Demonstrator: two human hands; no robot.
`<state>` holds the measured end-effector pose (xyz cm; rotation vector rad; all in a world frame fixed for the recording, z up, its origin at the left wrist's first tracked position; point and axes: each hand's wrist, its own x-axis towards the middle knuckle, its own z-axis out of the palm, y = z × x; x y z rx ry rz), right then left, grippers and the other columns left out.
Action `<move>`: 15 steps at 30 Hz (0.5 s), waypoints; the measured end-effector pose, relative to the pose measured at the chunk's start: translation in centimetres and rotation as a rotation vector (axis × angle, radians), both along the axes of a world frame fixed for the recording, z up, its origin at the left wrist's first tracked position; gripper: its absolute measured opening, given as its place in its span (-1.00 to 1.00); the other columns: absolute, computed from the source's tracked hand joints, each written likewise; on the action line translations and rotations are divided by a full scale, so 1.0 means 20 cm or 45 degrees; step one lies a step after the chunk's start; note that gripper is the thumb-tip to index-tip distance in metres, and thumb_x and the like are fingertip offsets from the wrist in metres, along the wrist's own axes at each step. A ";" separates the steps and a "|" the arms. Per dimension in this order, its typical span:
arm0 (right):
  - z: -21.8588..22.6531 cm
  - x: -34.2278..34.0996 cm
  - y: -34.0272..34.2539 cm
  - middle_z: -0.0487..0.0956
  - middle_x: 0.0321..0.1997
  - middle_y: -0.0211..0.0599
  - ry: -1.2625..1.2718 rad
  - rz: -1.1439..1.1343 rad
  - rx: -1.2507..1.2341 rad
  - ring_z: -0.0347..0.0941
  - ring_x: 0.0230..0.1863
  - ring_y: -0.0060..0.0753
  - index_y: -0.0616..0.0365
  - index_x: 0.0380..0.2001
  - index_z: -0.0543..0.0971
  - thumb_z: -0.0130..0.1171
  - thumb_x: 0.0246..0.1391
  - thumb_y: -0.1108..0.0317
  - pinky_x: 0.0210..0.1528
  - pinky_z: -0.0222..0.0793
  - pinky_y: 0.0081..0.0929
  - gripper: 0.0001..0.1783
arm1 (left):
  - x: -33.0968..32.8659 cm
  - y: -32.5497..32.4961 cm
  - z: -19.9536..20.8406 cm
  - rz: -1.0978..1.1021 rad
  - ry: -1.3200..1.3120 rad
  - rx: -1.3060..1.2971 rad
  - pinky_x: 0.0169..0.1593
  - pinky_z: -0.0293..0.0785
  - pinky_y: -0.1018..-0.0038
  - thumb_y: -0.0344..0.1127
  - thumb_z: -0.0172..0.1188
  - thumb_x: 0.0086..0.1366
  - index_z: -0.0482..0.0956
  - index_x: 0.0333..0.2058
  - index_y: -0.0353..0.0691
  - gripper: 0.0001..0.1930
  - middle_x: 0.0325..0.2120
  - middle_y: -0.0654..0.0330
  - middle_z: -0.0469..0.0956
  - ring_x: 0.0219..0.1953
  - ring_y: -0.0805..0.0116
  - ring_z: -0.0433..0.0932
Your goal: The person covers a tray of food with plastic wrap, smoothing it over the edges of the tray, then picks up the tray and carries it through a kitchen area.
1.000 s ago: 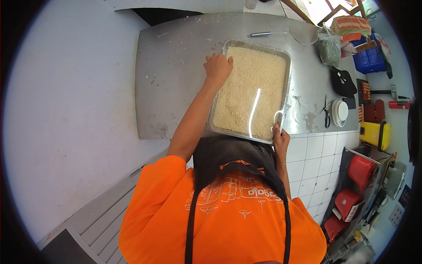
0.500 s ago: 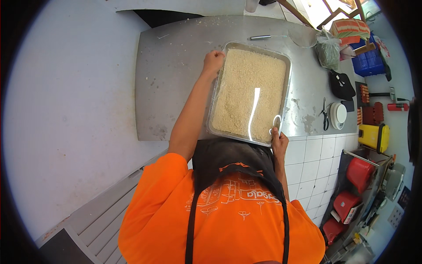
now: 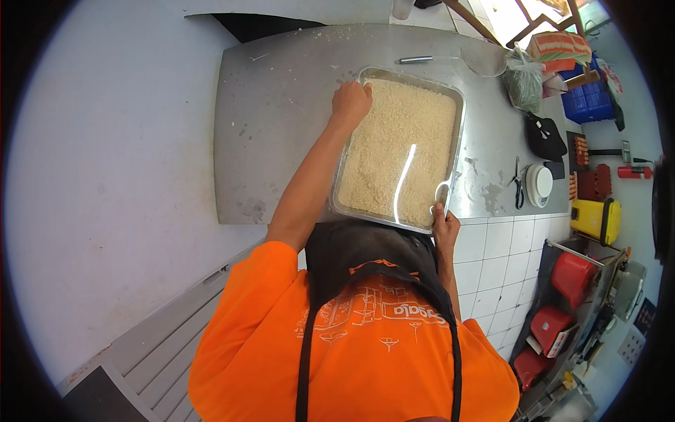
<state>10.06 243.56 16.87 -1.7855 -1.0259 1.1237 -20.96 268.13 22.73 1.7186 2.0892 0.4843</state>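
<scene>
Tray (image 3: 458,126) of crumbs (image 3: 401,133) at the front of our bench (image 3: 274,112) looks stiff and heavy, best held by opposite rims; our right hand (image 3: 445,224) grips its near-right corner, our left hand (image 3: 351,103) rests curled at the left rim, hold unclear.

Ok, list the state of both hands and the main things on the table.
Tray: set at a slight angle, filled
Pale crumbs: spread across the tray
Left hand: curled at the tray's far left rim, grip unclear
Right hand: gripping the tray's near right corner
Sieve: lying down
Scissors: lying flat, blades unclear
Clear bag: filled
</scene>
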 end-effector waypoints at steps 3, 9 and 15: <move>0.03 -0.02 0.00 0.30 -0.72 -0.61 0.016 0.029 -0.021 0.10 -0.61 -0.73 0.20 -0.73 0.42 0.16 0.24 0.00 -0.59 -0.01 -0.58 -0.42 | 0.01 -0.02 -0.05 0.028 0.014 0.159 -0.05 0.47 0.11 -0.06 0.03 0.33 0.65 -0.31 -0.37 -0.57 -0.32 -0.20 0.61 -0.21 -0.19 0.58; 0.06 -0.02 0.00 0.34 -0.69 -0.59 0.052 0.024 -0.023 0.12 -0.60 -0.73 0.23 -0.70 0.47 0.16 0.24 0.01 -0.59 0.00 -0.59 -0.44 | -0.08 0.04 -0.10 0.240 -0.796 -0.089 -0.18 0.43 0.39 -0.21 0.12 0.31 0.63 -0.26 -0.26 -0.76 -0.33 0.13 0.58 -0.26 0.30 0.55; 0.04 -0.01 0.00 0.35 -0.68 -0.60 0.029 -0.001 -0.014 0.12 -0.59 -0.75 0.23 -0.67 0.49 0.16 0.25 0.02 -0.58 0.00 -0.60 -0.46 | -0.18 0.05 -0.19 0.482 -0.831 0.050 -0.26 0.48 0.31 -0.29 0.10 0.33 0.56 -0.22 -0.29 -0.81 -0.33 0.07 0.60 -0.37 0.27 0.56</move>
